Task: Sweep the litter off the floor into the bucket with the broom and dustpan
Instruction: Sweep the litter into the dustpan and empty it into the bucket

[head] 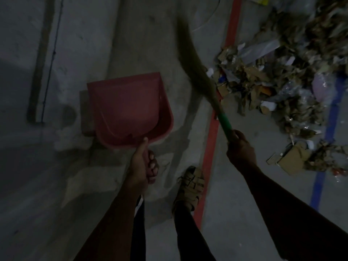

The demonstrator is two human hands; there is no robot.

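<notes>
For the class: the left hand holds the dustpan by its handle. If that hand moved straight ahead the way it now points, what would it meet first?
The left hand points up the frame, so the red dustpan leads. Ahead of its front edge only bare concrete floor shows, so the way looks free; the pan's height is unclear.

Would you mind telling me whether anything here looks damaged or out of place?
Yes: the red dustpan has a small chip or crack in its back wall near the handle, just above the left hand. Torn cardboard and paper litter is heaped across the floor.
</notes>
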